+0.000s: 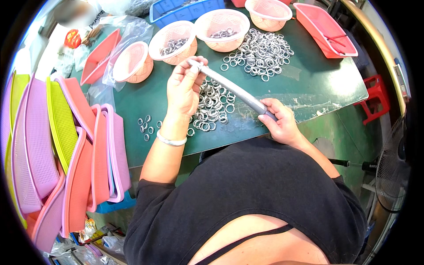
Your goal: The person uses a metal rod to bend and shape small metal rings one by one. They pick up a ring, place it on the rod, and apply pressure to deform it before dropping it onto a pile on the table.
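Note:
A grey tapered ring mandrel (234, 89) slants across in front of me above the table. My right hand (280, 123) is closed around its dark, thick handle end. At the thin end, the fingers of my left hand (187, 81) pinch a silver ring (195, 65) at the mandrel's tip; the fingers partly hide it. Beneath the mandrel and beside my left wrist lies a heap of silver rings (214, 104). A few loose rings (148, 126) lie apart, left of my left forearm. A larger pile of rings (265, 51) sits farther back.
Pink baskets (134, 66) line the green table's (327, 90) far side, two holding rings. A blue crate (185, 12) stands behind them. A pink tray (324, 33) lies at the far right. Stacked colored baskets (39, 145) rise at left. A red stool (375, 99) and a fan (391, 163) stand right.

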A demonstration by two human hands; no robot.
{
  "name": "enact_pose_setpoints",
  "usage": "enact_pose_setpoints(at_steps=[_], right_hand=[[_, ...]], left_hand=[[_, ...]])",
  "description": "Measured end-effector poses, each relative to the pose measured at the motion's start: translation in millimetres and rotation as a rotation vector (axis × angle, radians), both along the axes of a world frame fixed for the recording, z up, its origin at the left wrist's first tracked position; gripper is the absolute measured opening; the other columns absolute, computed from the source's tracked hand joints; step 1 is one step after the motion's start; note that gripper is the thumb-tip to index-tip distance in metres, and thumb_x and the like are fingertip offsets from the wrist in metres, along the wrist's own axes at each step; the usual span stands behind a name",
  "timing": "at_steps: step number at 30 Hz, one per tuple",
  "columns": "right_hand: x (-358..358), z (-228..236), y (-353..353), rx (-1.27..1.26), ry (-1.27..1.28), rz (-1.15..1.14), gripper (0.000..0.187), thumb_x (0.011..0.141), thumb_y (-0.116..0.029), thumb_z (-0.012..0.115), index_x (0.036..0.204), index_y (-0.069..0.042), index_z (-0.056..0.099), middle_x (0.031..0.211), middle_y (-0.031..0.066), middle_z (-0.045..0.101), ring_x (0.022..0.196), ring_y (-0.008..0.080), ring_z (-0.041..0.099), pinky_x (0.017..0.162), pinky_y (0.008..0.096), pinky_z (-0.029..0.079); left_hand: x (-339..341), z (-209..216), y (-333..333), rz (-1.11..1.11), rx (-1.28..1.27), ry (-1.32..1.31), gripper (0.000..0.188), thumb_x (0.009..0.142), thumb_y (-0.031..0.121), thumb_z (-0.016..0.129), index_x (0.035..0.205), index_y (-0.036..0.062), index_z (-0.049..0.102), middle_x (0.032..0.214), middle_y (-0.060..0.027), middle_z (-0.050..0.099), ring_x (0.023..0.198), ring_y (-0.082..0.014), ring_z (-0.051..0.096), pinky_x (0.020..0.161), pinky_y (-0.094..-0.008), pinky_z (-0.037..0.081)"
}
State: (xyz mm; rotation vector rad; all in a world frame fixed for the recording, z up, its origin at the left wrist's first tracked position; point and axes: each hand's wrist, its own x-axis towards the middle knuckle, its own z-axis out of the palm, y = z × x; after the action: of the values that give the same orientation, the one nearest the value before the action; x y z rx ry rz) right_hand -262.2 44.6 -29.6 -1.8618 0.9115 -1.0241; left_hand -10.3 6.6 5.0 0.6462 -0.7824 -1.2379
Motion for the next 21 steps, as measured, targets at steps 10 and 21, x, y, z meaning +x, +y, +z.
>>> enact_pose_setpoints(at_steps=[10, 21], right_hand=[[2.7, -3.0, 2.8, -0.124, 0.077, -0.048, 0.031, 0.076, -0.004, 0.063, 0.104, 0.0, 0.052, 0.079, 0.0134, 0.061, 0.068, 0.0255, 0.062, 0.061, 0.031, 0.047], [-0.2, 0.2, 5.5, -0.225, 0.162, -0.057, 0.034, 0.075, -0.001, 0.064, 0.106, 0.001, 0.052, 0.084, 0.0139, 0.06, 0.072, 0.0241, 0.062, 0.064, 0.029, 0.047]], left_hand=[[-1.9, -0.2, 7.2, -0.026, 0.245, -0.324, 0.013, 0.082, 0.013, 0.064, 0.089, 0.0034, 0.058, 0.077, -0.003, 0.061, 0.062, -0.0095, 0.055, 0.059, -0.0221, 0.045], [-3.6, -2.9, 14.5, -0.063, 0.157, -0.199, 0.039, 0.079, 0.0, 0.061, 0.115, -0.0001, 0.045, 0.095, -0.0096, 0.059, 0.086, -0.0182, 0.059, 0.075, -0.0297, 0.049]])
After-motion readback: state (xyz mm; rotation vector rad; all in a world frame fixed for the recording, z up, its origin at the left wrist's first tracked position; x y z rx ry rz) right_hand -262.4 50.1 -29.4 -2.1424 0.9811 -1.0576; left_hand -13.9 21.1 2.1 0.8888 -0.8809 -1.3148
